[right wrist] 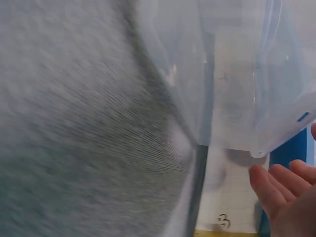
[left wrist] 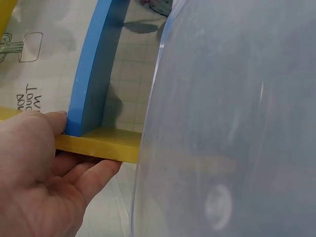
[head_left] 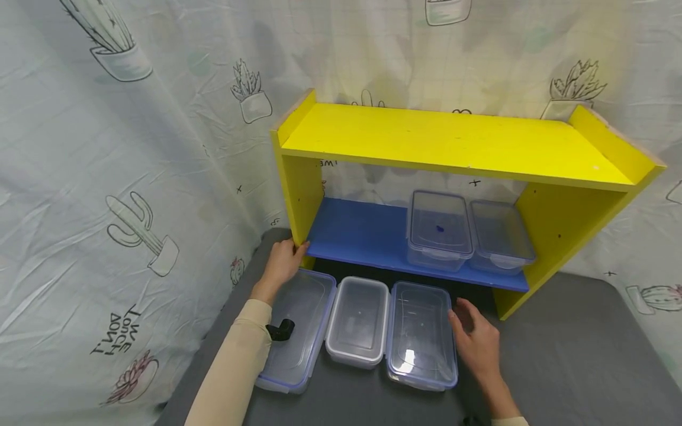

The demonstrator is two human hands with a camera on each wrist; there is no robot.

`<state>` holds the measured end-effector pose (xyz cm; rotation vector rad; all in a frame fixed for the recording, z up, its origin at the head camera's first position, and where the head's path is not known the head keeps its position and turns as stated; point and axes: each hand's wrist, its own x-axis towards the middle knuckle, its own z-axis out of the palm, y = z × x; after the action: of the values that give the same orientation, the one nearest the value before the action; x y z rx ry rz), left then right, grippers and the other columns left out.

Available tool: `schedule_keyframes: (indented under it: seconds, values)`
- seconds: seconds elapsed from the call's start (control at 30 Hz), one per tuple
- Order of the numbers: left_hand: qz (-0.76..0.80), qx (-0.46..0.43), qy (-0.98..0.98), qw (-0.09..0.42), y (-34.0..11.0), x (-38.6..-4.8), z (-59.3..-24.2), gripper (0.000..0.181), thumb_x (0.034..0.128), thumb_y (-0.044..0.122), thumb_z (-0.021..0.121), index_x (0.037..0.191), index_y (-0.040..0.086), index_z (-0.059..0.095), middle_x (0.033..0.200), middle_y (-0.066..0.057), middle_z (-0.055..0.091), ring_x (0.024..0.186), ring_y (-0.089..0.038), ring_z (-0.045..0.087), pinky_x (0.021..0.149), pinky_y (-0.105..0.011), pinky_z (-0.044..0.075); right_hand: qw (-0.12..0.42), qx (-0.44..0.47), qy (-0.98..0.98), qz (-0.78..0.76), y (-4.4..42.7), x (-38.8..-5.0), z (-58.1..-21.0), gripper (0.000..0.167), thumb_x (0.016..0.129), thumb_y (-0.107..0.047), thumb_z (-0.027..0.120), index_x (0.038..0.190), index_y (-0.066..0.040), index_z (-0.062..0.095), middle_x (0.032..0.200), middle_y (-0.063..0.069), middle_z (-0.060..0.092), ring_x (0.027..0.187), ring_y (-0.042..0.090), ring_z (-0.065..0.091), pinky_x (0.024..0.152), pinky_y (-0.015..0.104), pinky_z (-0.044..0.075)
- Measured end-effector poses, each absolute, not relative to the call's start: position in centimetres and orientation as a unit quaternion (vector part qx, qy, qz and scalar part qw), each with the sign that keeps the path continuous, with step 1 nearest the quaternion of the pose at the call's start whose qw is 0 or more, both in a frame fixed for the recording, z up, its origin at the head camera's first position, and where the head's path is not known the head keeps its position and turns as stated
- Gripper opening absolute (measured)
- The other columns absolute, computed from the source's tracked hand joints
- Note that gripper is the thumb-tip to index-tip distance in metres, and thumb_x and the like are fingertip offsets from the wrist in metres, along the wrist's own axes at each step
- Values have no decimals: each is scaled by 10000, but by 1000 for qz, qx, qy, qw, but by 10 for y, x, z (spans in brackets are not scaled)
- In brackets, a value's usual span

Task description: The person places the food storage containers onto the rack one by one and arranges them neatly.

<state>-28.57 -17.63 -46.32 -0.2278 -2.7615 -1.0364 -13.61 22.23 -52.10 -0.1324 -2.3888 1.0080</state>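
My left hand (head_left: 283,260) grips the front edge of the left side panel of a yellow shelf unit (head_left: 295,195). In the left wrist view the thumb lies on one face of the yellow panel (left wrist: 106,145), beside the blue shelf board (left wrist: 89,79), with fingers behind. Relaxed fingers on my right hand (head_left: 478,343) stand beside the right-hand lidded plastic container (head_left: 421,334); the right wrist view shows the fingertips slightly apart from a clear container (right wrist: 232,98). A smaller container (head_left: 358,319) stands in the middle, and a larger blue-rimmed one (head_left: 306,331) lies under my left forearm.
Two clear lidded containers, a taller one (head_left: 439,225) and a lower one (head_left: 501,231), stand on the right part of the blue shelf (head_left: 362,228). The unit stands on a dark grey table (head_left: 581,349). Cactus-printed cloth (head_left: 186,148) hangs behind and on the left.
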Motion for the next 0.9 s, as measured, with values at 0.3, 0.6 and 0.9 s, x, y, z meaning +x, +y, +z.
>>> schedule_keyframes:
  seconds: [0.3,0.6,0.9]
  values:
    - [-352,-74,-929,86,-178,-286,-464,352,1010,335,517,821,44,575,592,-34,428,492,-171,419,463,-277,330,121,-60,-896,423,223,-127,-529,570,936,-316,651,1359,35,498,1271,279,603,1101,420,641,856,458,543]
    - [-342,-72,-933,82,-177,-287,-466,343,1012,335,513,825,55,574,600,-37,436,500,-176,425,465,-280,331,44,-88,-889,447,226,-121,-538,636,974,-398,570,1421,31,428,1363,275,529,1211,431,570,952,497,488]
    - [-350,-67,-931,80,-176,-286,-464,358,1011,343,513,815,49,574,590,-31,425,481,-169,415,450,-278,325,-41,-144,-840,522,228,-116,-536,739,983,-512,488,1494,-8,316,1477,263,414,1347,367,452,995,267,455]
